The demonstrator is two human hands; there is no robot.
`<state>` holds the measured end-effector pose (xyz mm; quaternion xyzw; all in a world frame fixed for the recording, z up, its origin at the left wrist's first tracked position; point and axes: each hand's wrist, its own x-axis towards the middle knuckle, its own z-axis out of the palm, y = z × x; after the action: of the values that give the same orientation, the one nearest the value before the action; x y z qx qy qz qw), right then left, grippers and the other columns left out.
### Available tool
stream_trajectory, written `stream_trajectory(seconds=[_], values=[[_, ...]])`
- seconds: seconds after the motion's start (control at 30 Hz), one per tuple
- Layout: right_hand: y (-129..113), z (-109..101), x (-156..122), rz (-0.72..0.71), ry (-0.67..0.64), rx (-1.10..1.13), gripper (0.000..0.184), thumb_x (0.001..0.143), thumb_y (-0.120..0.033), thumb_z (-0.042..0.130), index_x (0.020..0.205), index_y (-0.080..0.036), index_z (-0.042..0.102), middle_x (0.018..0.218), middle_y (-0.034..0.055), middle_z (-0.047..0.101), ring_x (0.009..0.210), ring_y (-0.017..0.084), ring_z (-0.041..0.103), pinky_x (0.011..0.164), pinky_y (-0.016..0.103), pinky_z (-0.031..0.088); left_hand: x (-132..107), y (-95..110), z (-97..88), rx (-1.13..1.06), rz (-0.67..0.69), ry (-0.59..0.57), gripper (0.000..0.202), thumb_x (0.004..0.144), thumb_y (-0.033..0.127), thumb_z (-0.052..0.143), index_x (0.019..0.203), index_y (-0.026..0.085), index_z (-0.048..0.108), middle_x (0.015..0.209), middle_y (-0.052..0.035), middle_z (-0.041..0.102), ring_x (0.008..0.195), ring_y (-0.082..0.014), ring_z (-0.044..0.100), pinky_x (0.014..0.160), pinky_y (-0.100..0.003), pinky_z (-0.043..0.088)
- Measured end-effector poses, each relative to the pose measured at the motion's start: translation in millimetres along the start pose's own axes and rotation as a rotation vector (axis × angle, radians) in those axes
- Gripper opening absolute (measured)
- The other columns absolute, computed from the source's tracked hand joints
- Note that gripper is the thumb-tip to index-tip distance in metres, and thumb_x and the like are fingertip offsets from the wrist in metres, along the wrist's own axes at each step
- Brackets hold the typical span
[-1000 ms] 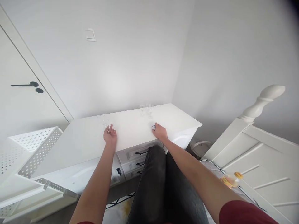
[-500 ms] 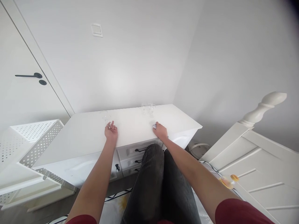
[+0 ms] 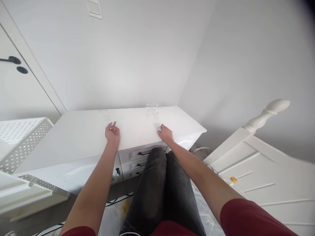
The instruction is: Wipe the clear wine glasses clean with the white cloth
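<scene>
My left hand (image 3: 112, 133) rests on the white dresser top (image 3: 81, 137), palm turned up, fingers loosely apart and holding nothing. A clear stemmed glass (image 3: 104, 115) stands just beyond its fingertips. My right hand (image 3: 165, 133) lies near the dresser's front edge with its fingers closed around a small white, crumpled thing (image 3: 159, 128) that I cannot name. Two more clear glasses (image 3: 153, 109) stand close together a little behind that hand, near the wall.
Drawers with black handles (image 3: 142, 153) sit below the top, behind my raised dark-trousered knee (image 3: 157, 170). A white perforated metal rack (image 3: 19, 141) stands at the left, a door with a black handle (image 3: 10, 60) beyond it. A white bed frame with a turned post (image 3: 264, 114) is at the right.
The view has shifted, so everything sits a little lower-left in the frame. Both hands keep their places on the dresser top.
</scene>
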<state>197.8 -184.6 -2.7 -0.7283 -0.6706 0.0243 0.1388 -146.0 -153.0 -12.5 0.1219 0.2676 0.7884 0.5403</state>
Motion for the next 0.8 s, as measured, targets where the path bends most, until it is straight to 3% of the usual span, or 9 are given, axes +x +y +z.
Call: stream_trajectory(seconds=[0.13,0.3,0.47,0.57,0.67,0.8], values=[[-3,2,1,0.017,0.003,0.009,0.026,0.100,-0.038,0.044,0.118,-0.020,0.054,0.112,0.0118,0.070,0.096,0.026,0.067,0.078,0.033,0.044,-7,-2,6.6,0.108,-0.009,-0.051,0.016,0.093,0.033,0.060,0.100,0.019,0.061,0.103,-0.0074,0.074,0.047,-0.0021,0.043,0.047,-0.017,0.039],[-1,0,-1,0.024,0.033,0.156,0.031,0.103,-0.042,0.036,0.114,-0.020,0.054,0.099,0.0101,0.068,0.091,0.026,0.065,0.079,0.034,0.043,-19,-9,14.3,0.396,0.070,-0.269,0.040,0.093,0.053,0.063,0.114,0.019,0.063,0.119,-0.0130,0.073,0.062,-0.0091,0.066,0.052,-0.022,0.051],[-11,2,5,0.091,0.134,0.671,0.022,0.094,-0.043,0.046,0.097,-0.023,0.051,0.088,0.0029,0.061,0.082,0.022,0.058,0.082,0.035,0.044,-26,-14,16.0,0.602,0.120,-0.360,0.047,0.094,0.062,0.059,0.118,0.021,0.061,0.122,-0.0142,0.072,0.080,-0.0187,0.076,0.053,-0.025,0.056],[-45,12,18,0.074,0.140,0.895,0.026,0.093,-0.044,0.041,0.101,-0.022,0.052,0.092,0.0023,0.061,0.082,0.019,0.057,0.079,0.032,0.048,-28,-17,17.8,0.692,0.137,-0.410,0.047,0.095,0.061,0.057,0.118,0.022,0.062,0.122,-0.0145,0.072,0.090,-0.0221,0.077,0.057,-0.027,0.060],[-96,25,25,-0.037,0.084,1.098,0.038,0.086,-0.052,0.058,0.109,-0.021,0.061,0.101,0.0054,0.064,0.083,0.019,0.058,0.077,0.031,0.051,-29,-19,20.5,0.744,0.148,-0.413,0.045,0.094,0.060,0.059,0.116,0.021,0.063,0.122,-0.0149,0.072,0.094,-0.0234,0.077,0.061,-0.030,0.062],[-151,37,15,-0.042,0.123,1.261,0.040,0.088,-0.055,0.060,0.103,-0.019,0.070,0.114,0.0123,0.060,0.097,0.023,0.060,0.089,0.037,0.052,-29,-20,20.9,0.753,0.177,-0.349,0.043,0.096,0.058,0.057,0.117,0.021,0.061,0.122,-0.0143,0.072,0.092,-0.0223,0.076,0.068,-0.036,0.065]])
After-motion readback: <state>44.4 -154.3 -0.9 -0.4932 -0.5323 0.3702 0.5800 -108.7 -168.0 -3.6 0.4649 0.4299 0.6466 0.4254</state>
